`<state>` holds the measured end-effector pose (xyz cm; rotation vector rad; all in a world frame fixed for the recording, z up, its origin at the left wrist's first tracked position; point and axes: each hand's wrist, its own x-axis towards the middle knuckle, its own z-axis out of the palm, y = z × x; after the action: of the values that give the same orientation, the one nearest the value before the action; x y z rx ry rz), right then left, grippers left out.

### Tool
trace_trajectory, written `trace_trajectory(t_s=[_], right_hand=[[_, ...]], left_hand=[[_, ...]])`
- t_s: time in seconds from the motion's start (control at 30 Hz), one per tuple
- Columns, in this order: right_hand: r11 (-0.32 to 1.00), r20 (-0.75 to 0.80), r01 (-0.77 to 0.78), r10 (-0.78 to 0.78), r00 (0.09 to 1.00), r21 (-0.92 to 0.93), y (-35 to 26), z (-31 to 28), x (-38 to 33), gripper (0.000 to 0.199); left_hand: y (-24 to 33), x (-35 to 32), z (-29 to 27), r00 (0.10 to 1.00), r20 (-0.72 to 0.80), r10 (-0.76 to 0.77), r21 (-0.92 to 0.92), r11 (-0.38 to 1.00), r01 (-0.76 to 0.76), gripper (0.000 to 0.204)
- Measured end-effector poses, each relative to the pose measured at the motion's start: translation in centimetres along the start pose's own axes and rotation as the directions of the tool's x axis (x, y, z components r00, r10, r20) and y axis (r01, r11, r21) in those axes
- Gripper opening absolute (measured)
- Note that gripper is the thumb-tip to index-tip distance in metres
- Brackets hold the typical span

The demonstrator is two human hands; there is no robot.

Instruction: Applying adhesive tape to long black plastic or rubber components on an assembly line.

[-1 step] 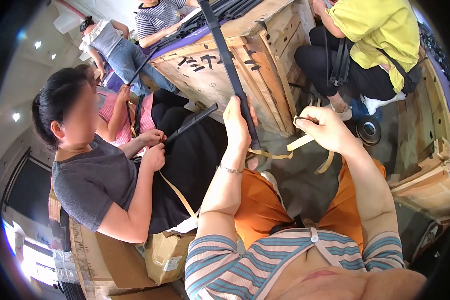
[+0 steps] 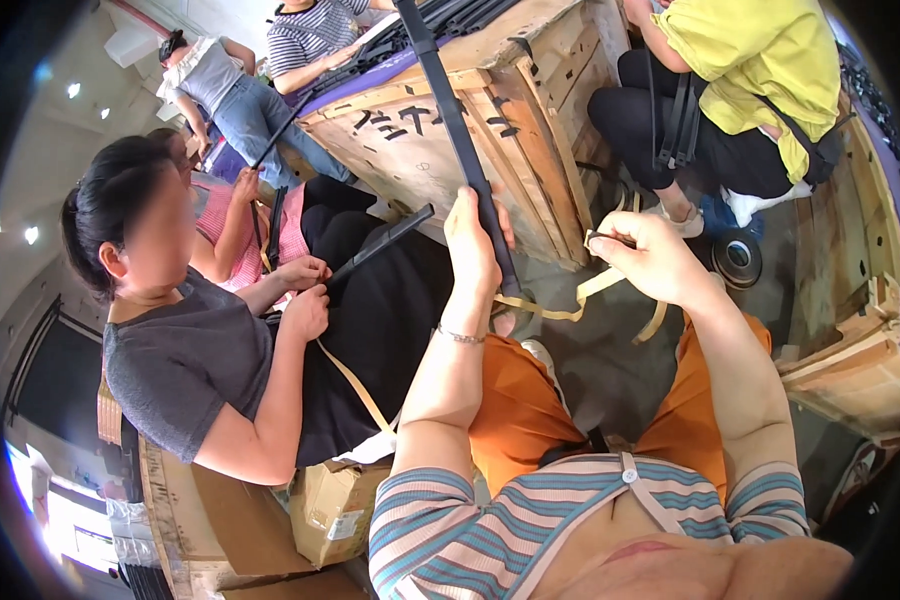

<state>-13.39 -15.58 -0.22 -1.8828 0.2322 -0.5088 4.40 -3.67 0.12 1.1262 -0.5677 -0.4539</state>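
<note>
My left hand (image 2: 473,240) is wrapped round a long black flat strip (image 2: 455,125), which stands steeply tilted and runs up past the top of the view. My right hand (image 2: 650,255), off to the right, pinches a pale yellow ribbon of tape or backing (image 2: 598,284) between thumb and fingers. A small dark bit shows at the pinch; I cannot make out what it is. From there the ribbon sags across to the strip's lower end, just below my left hand. Another length of it hangs beneath my right hand.
A wooden crate (image 2: 420,165) stands ahead, with black strips (image 2: 425,35) piled on it. At left sits a co-worker in a grey shirt (image 2: 185,365); another in yellow (image 2: 750,70) is at far right. A black tape roll (image 2: 737,262) lies on the floor. Cardboard boxes (image 2: 335,515) sit lower left.
The yellow ribbon between my hands hangs in a slightly deeper sag. Both hands have stayed nearly in place, each keeping its hold.
</note>
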Motion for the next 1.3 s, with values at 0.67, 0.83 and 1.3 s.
trace_trajectory(t_s=[0.67, 0.83, 1.3], right_hand=[[0.998, -0.08, 0.024, -0.028, 0.996, -0.051, -0.6, -1.4, -0.3, 0.014], [0.998, -0.096, -0.057, 0.056, 0.994, -0.014, -1.1, -1.7, 0.3, 0.013], [0.992, 0.0, -0.107, 0.107, 0.994, 0.059, -1.2, -2.4, 0.4, 0.01]], left_hand=[[7.8, 16.0, 2.1, 0.997, 0.072, 0.029, -0.062, 0.998, -0.025, 0.013], [7.0, 27.3, 2.3, 0.988, -0.133, 0.073, 0.192, 0.98, -0.047, 0.008], [9.1, 37.0, 2.6, 0.737, 0.233, 0.634, 0.972, -0.122, -0.202, 0.028]])
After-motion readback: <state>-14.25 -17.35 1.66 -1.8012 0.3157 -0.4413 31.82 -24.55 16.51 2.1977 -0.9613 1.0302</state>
